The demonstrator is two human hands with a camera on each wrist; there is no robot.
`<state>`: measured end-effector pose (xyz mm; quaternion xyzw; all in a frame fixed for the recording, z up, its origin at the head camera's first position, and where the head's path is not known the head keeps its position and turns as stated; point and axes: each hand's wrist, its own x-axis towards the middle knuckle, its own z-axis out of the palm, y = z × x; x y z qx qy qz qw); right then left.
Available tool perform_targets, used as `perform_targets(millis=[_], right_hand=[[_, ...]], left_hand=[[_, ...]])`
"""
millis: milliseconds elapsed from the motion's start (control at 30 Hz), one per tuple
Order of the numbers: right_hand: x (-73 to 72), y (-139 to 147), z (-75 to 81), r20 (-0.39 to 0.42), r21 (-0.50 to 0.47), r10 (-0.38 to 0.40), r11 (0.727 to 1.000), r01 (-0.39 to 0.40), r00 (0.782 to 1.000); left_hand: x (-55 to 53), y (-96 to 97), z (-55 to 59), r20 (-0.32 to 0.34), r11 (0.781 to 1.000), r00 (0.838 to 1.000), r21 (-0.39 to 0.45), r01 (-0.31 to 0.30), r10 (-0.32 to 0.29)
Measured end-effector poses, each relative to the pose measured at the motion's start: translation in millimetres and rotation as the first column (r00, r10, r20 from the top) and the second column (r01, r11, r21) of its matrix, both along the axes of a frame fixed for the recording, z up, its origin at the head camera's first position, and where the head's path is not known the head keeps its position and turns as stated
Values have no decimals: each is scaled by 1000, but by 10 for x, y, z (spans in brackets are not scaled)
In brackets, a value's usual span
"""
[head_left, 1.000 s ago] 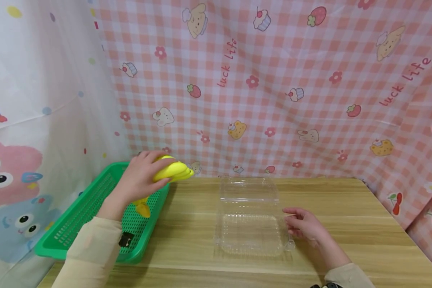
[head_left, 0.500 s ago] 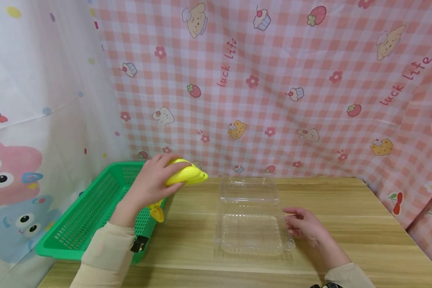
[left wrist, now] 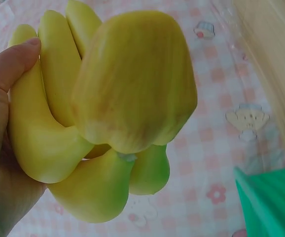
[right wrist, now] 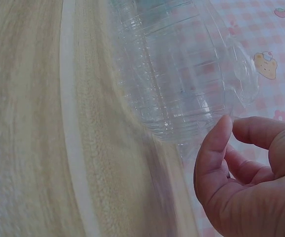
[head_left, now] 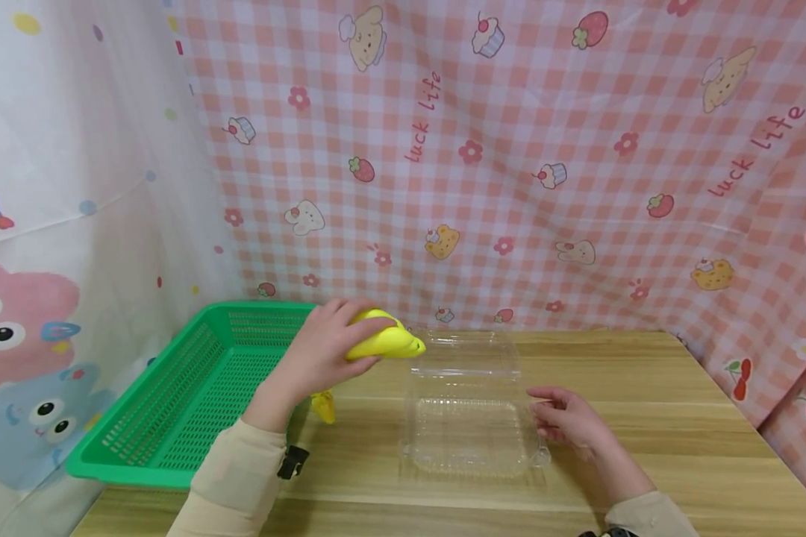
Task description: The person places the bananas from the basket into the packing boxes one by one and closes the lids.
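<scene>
In the head view my left hand point(head_left: 325, 344) holds a bunch of yellow bananas point(head_left: 388, 340) above the table, between the basket and the clear box. Its thumb lies across one banana in the left wrist view, where the thick stem end point(left wrist: 137, 79) faces the camera and several bananas point(left wrist: 58, 69) spread behind it. A clear plastic clamshell container point(head_left: 470, 403) lies on the table with its lid raised at the back. My right hand point(head_left: 567, 421) is at its right side; thumb and forefinger pinch the container's edge in the right wrist view.
A green perforated basket point(head_left: 262, 307) stands on the left of the wooden table point(head_left: 645, 395). Behind the table hangs a pink checked cloth point(head_left: 510, 209), with a white patterned cloth point(head_left: 121, 224) on the left side.
My left hand has carried the bananas rightward and slightly down, from over the basket toward the clear container. The right hand and the container have stayed in place.
</scene>
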<state>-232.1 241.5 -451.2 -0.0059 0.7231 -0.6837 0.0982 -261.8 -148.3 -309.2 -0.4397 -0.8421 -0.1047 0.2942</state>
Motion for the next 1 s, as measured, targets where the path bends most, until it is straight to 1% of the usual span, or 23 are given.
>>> perform_targets(millis=[233, 400, 567, 667, 833, 1000], right_hand=[[3, 1, -1, -2, -11, 6, 1000, -6, 1000], [-7, 6, -17, 0, -18, 4, 1000, -4, 1000], [-9, 13, -27, 2, -26, 2, 1000, -2, 1000], [-9, 16, -30, 1, -33, 2, 999, -2, 1000], [-10, 17, -29, -1, -44, -1, 999, 1, 1000], [-8, 14, -25, 1, -44, -3, 999, 3, 1000]], left_hand=[[2, 214, -91, -16, 999, 999, -18, 41, -42], [6, 347, -159, 6, 997, 998, -25, 69, -69], [20, 485, -215, 36, 995, 997, -69, 75, -72], [29, 574, -236, 21, 992, 997, -106, 75, -73], [23, 739, -265, -24, 984, 995, -152, 96, -101], [49, 905, -270, -7, 976, 990, -172, 135, -139]])
